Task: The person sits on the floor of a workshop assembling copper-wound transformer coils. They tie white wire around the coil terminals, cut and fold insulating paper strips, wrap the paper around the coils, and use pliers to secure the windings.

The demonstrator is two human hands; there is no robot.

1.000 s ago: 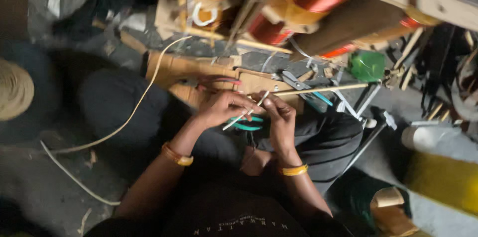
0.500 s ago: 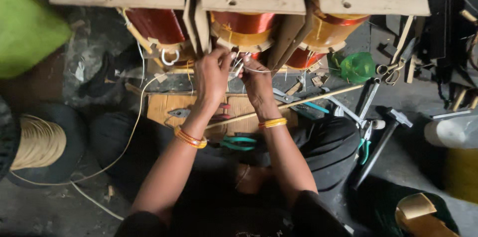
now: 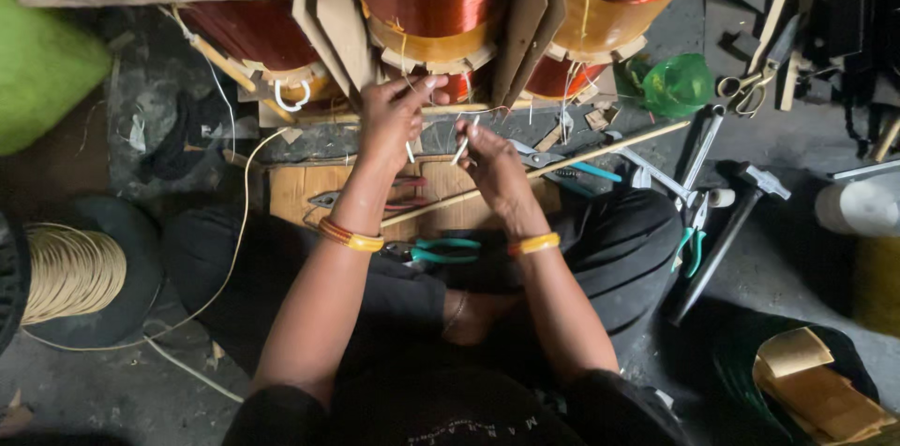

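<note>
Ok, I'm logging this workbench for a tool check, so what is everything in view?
copper coils: three, orange-red, top, between wooden frame pieces
wooden stick: one, tan, slanting across the middle
pliers: one, green-handled, between the wrists
scissors: one, metal, upper right
hammer: one, dark handle, right
green bag: one, beside the right coil
cord spool: one, cream, left
left hand: raised at the middle coil, fingers pinched
right hand: holds a thin white piece
</note>
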